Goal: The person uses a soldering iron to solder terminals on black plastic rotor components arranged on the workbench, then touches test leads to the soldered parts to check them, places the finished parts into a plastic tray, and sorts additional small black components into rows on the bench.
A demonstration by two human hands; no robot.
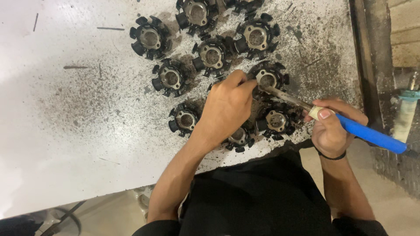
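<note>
While right hand (330, 126) grips tool (332, 118), left hand (225, 107) steadies stator (267, 78).

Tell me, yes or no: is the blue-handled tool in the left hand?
No, the right hand grips the blue-handled tool; the left hand steadies a black round part.

You have no boxes, bags, labels, signs or screens here. Nothing in front of you is wrapped or packed, and nothing has a sticker or a tag on it.
</note>
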